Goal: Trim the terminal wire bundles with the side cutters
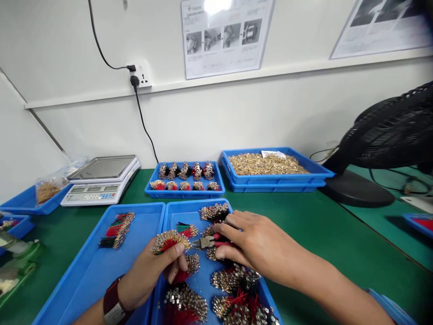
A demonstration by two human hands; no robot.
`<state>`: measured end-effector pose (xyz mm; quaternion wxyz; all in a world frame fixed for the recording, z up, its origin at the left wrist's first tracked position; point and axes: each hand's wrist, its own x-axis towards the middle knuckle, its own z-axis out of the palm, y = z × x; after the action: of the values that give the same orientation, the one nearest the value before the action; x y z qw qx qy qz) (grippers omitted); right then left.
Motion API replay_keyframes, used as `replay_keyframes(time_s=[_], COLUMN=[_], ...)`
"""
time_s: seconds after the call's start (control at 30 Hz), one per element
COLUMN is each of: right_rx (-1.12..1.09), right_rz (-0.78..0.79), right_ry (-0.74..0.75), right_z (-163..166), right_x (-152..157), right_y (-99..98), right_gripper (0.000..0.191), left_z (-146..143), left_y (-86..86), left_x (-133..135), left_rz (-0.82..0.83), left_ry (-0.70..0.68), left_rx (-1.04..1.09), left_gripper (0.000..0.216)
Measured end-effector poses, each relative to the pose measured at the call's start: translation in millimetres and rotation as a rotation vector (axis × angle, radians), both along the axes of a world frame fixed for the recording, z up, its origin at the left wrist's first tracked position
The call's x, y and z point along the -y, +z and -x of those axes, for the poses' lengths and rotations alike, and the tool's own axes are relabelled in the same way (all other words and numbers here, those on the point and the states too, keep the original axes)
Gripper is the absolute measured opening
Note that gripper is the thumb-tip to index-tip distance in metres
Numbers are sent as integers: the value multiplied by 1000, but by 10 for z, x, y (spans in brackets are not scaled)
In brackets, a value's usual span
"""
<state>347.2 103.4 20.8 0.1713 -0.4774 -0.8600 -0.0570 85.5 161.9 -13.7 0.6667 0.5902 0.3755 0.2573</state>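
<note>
My left hand (152,268) is closed around a bundle of short red wires with metal terminals (171,241), the gold and silver ends fanned upward. In my right hand (252,241) is a pair of diagonal cutters (205,243) with red handles. The cutter jaws point left, close to the right edge of the held bundle; whether they touch it I cannot tell. Beneath both hands lies a blue tray (199,205) with several more terminal wire bundles (187,302). A small green and red bundle (187,229) lies just behind the held one.
Left of it, another blue tray (83,275) holds a wire bundle (117,230). Behind stand a weighing scale (101,180), a tray of sorted bundles (184,194) and stacked trays (274,184) of loose gold terminals (267,164). A black fan (382,135) stands at the right.
</note>
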Motion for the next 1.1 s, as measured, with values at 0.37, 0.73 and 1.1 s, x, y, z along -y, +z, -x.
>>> replay_keyframes(time_s=[0.37, 0.73, 1.1], right_rx=[12, 6, 32], right_rz=[-17, -13, 2], right_ry=[7, 12, 24], right_z=[10, 38, 46], right_x=[-27, -33, -15], right_y=[-68, -78, -67], right_gripper=[58, 56, 53], left_z=[-11, -7, 23], left_y=[-10, 11, -21], left_x=[-11, -1, 9], left_rz=[64, 110, 166], left_ry=[0, 18, 16], left_rx=[75, 115, 104], left_gripper=[47, 43, 43])
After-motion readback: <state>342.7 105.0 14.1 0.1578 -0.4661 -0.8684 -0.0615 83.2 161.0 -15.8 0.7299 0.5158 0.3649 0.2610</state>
